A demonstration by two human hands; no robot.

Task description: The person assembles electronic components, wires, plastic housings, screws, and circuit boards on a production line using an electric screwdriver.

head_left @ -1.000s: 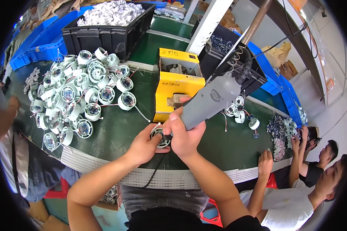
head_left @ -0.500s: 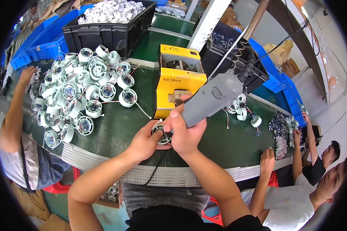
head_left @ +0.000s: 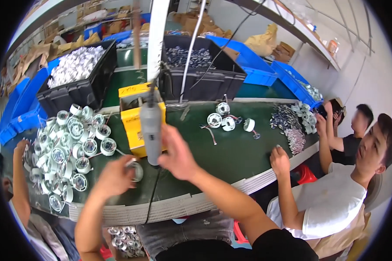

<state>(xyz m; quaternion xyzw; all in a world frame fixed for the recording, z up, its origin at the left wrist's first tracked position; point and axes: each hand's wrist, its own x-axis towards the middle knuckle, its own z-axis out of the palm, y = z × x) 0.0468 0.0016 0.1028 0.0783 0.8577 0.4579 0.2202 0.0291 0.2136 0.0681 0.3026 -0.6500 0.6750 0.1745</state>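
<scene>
My left hand [head_left: 114,177], somewhat blurred, grips a round white housing [head_left: 137,172] above the front of the green bench. A grey electric screwdriver [head_left: 150,134] hangs upright on its cable, close in front of the yellow screw feeder box [head_left: 133,122]. Just to its right is my right hand [head_left: 178,154], fingers apart, the thumb side at the tool's lower part; whether it still touches is unclear. To the left of my left hand lies a large heap of white round housings [head_left: 69,135] with circuit boards and wires.
A few wired housings [head_left: 228,123] lie right of the feeder. Black crates [head_left: 204,82] and blue bins [head_left: 257,74] line the back. Small parts [head_left: 287,130] are piled near a co-worker in a white shirt [head_left: 331,200]. Another person's arm [head_left: 21,182] reaches in at left.
The screwdriver has gone from tilted in my right hand to hanging upright, and that hand's fingers have opened. My left hand has carried the housing left, away from the tool. The view has shifted.
</scene>
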